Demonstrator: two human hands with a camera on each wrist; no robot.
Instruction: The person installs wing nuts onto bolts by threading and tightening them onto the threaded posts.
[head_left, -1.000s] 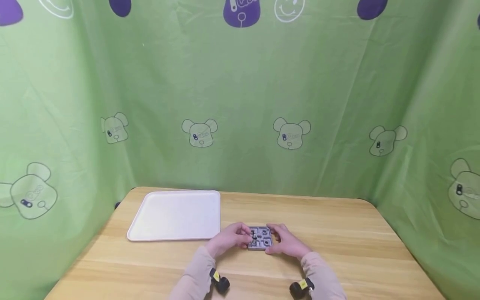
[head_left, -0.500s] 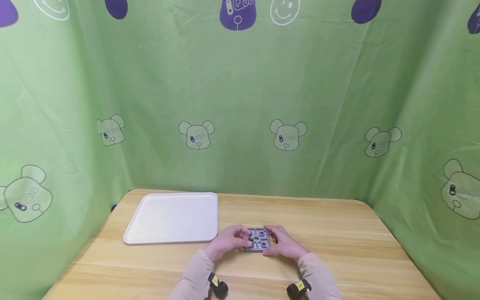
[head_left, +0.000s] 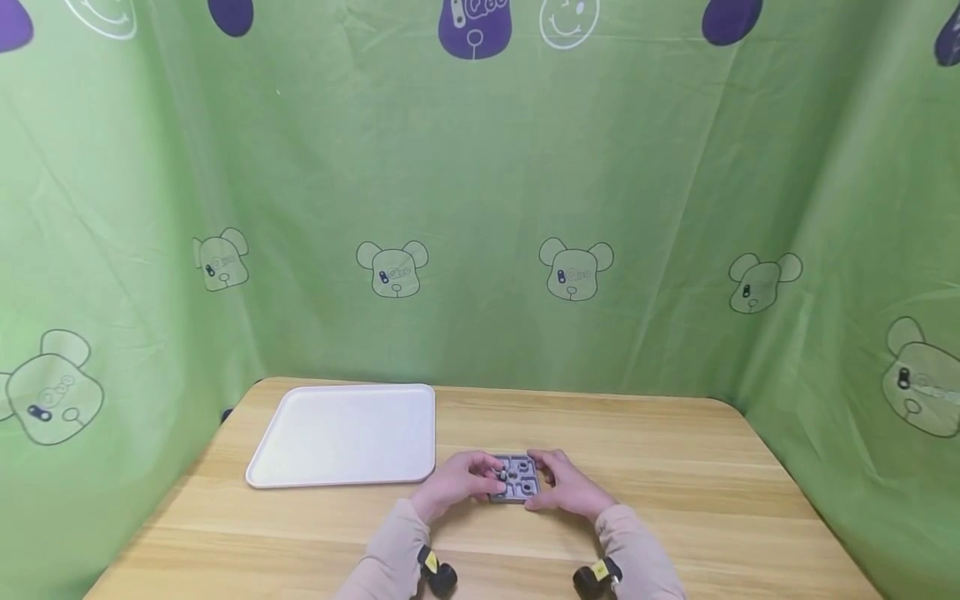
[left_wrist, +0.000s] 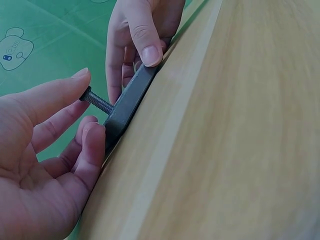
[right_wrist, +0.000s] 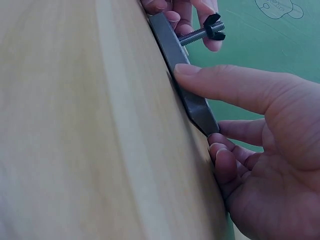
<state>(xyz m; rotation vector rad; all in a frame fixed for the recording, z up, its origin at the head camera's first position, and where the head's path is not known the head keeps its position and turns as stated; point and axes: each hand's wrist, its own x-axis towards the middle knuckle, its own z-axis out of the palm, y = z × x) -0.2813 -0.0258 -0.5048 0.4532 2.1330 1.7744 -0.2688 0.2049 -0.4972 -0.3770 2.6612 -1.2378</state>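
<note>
A square grey metal plate with recesses and round holes lies on the table, seen edge-on in both wrist views. A threaded wing bolt stands out of its upper face, on the left side; its black winged head shows best in the right wrist view. My left hand pinches that head between thumb and index finger, while its other fingers curl near the plate's left edge. On the opposite side, my right hand grips the plate by its edge, thumb in front and fingers behind.
To the left on the wooden table lies a white rectangular tray. A green curtain with printed bear heads surrounds the table at the back and sides. Black wrist cameras hang below both sleeves.
The left thumb and index finger have shifted slightly around the bolt's head. The right hand keeps its hold on the plate. The head view has tilted a little.
</note>
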